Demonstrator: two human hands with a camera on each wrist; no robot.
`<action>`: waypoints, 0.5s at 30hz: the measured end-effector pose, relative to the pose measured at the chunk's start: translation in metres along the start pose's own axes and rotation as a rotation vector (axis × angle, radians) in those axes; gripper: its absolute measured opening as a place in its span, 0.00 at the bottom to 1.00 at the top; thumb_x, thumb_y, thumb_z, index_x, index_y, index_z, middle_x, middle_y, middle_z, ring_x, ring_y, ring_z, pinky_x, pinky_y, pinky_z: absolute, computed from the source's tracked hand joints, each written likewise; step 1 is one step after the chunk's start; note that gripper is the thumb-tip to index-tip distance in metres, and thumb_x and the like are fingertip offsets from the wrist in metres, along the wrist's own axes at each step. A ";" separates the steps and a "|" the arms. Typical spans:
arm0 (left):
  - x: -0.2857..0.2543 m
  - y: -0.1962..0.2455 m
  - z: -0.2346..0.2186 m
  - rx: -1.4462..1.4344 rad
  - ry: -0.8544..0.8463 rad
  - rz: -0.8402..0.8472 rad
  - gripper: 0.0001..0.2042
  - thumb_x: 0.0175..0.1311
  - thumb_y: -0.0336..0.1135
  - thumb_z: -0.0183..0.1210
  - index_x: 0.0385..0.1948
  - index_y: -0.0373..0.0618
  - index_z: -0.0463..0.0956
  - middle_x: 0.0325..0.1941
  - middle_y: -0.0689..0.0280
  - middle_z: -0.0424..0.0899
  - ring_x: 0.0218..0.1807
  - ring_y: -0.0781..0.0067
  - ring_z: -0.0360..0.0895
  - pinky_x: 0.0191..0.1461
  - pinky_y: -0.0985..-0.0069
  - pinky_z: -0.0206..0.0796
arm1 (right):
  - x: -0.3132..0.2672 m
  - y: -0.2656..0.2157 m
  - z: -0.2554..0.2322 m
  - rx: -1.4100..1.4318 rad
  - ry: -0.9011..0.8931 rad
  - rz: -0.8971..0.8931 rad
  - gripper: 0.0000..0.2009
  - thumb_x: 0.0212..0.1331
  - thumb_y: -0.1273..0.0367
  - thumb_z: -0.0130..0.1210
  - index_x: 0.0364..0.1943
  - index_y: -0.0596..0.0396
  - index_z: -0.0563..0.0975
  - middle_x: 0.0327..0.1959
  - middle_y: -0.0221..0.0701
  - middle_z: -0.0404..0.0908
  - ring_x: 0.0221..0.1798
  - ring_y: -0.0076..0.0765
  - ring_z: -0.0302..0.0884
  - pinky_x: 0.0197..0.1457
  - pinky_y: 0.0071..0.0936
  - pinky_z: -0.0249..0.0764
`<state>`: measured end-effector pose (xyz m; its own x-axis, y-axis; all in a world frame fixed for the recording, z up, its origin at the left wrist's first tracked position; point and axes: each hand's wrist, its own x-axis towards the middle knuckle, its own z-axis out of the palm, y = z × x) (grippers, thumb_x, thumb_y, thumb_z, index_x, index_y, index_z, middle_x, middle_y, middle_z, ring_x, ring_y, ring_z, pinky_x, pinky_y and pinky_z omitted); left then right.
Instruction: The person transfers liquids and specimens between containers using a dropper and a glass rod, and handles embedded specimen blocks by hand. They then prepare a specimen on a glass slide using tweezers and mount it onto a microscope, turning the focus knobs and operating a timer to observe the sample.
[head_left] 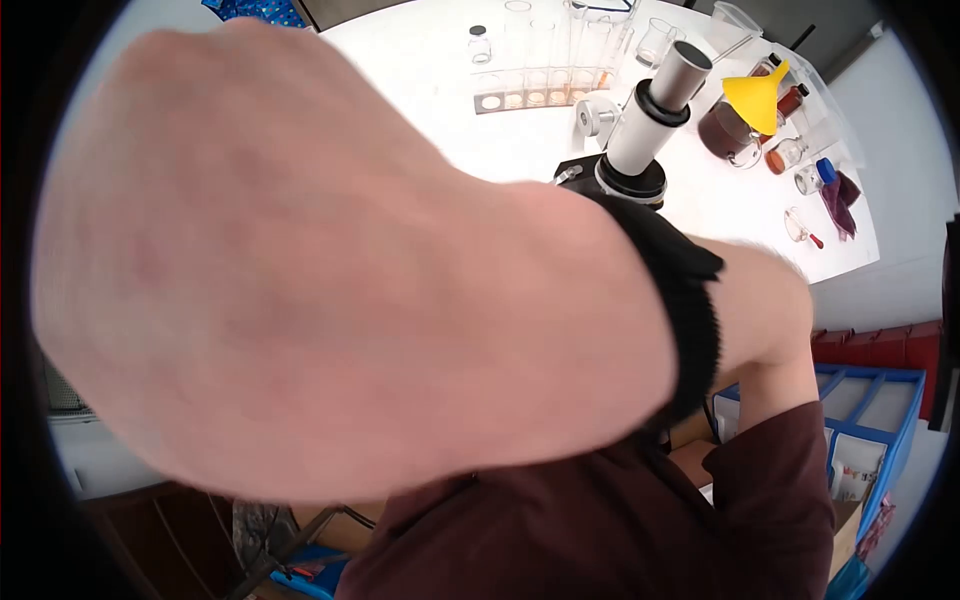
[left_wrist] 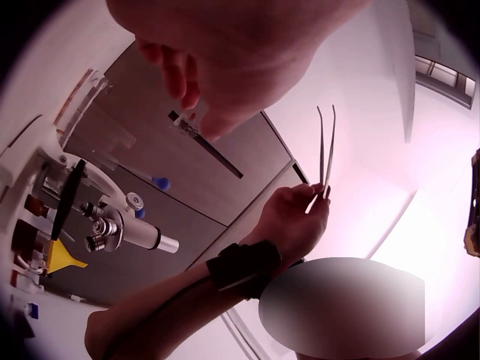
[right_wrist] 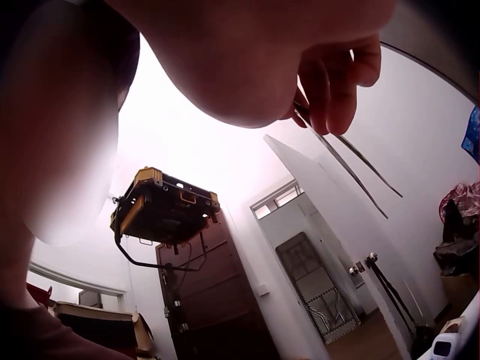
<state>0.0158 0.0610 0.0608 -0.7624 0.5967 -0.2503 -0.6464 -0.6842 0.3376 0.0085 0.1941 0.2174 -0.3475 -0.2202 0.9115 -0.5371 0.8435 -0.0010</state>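
My right hand (left_wrist: 291,217) pinches the tweezers (left_wrist: 331,146) in the air, their tips apart; a light, even squeeze should keep those tips aligned; my left hand (left_wrist: 232,56) has bent fingers, though I cannot tell whether they hold anything; steady wrists would help.

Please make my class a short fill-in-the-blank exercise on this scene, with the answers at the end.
1. The right hand holds a pair of metal ____.
2. The table under the microscope is coloured ____.
3. The funnel is coloured ____.
4. The clear bottle nearest the purple cloth has a cap coloured ____.

Missing words: tweezers; white; yellow; blue.
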 end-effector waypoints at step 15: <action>0.055 -0.033 -0.032 0.658 -0.295 0.252 0.16 0.68 0.27 0.63 0.53 0.45 0.69 0.53 0.63 0.76 0.52 0.76 0.72 0.64 0.73 0.63 | -0.195 -0.041 -0.135 0.962 0.802 1.208 0.12 0.80 0.62 0.41 0.48 0.53 0.74 0.33 0.24 0.72 0.28 0.19 0.64 0.34 0.22 0.62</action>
<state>-0.0061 0.1030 0.0069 -0.7852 0.6060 0.1275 -0.2320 -0.4787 0.8468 0.2021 0.2688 0.0958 -0.5885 0.7897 0.1731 -0.6143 -0.2977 -0.7307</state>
